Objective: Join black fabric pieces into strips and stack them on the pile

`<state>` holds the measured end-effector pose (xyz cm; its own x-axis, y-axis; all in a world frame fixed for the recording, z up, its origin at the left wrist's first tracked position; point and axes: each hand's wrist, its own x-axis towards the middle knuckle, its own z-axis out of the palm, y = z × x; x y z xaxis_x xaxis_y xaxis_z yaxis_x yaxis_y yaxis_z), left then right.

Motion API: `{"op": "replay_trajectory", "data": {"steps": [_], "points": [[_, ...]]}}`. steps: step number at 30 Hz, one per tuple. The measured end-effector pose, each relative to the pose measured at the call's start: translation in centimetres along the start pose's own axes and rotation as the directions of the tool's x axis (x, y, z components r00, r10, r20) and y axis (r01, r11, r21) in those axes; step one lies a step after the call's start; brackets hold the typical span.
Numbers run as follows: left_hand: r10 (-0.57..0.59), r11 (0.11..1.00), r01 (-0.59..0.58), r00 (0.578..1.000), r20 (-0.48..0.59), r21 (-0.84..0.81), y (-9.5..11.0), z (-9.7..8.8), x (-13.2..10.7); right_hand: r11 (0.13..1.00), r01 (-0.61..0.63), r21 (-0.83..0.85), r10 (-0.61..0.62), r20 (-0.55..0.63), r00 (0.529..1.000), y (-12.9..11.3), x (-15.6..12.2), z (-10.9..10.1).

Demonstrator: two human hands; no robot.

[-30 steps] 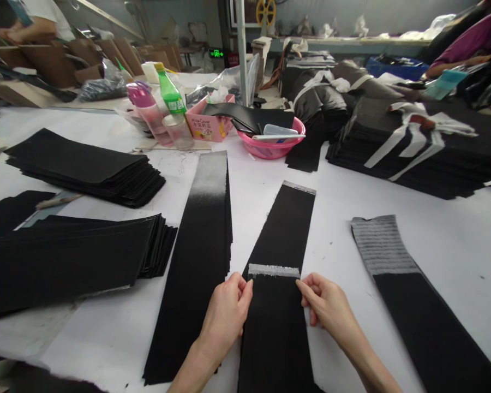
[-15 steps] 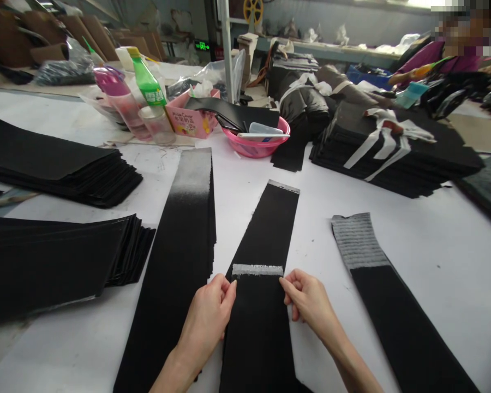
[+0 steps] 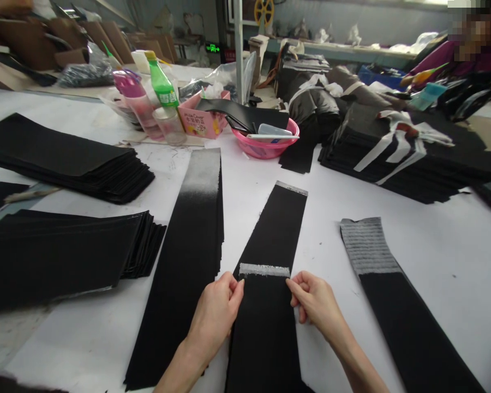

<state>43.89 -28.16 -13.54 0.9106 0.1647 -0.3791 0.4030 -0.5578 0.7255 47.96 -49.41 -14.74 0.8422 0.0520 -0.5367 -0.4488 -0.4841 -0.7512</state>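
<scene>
Left hand point(image 3: 216, 308) pinches left edge of near black strip point(image 3: 264, 333), just below its pale end band point(image 3: 264, 270); right hand point(image 3: 317, 303) pinches right edge, same level. Near strip lies on white table point(image 3: 323, 224), between both hands, its end over a farther black strip point(image 3: 276, 224). Grey-ended pile point(image 3: 180, 245) left, ribbed-end strip point(image 3: 393, 295) right, apart. Beyond: tied black stack point(image 3: 445, 166), pink basin point(image 3: 265, 149), green bottle point(image 3: 162, 84). Farther back, co-worker's purple sleeve point(image 3: 431, 52).
</scene>
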Motion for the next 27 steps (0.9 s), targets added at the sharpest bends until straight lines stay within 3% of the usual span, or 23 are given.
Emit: {"op": "replay_trajectory", "data": {"steps": [9,27], "points": [[-0.006,0.999,0.006,1.0,-0.004,-0.032,0.0,-0.06,0.09,1.0,0.01,-0.013,-0.01,0.015,1.0,0.49,0.29,-0.07],[0.056,0.994,-0.053,0.998,-0.034,0.091,0.24,-0.11,0.09,1.0,0.025,-0.014,-0.025,0.004,1.0,0.24,0.15,-0.08]]}}
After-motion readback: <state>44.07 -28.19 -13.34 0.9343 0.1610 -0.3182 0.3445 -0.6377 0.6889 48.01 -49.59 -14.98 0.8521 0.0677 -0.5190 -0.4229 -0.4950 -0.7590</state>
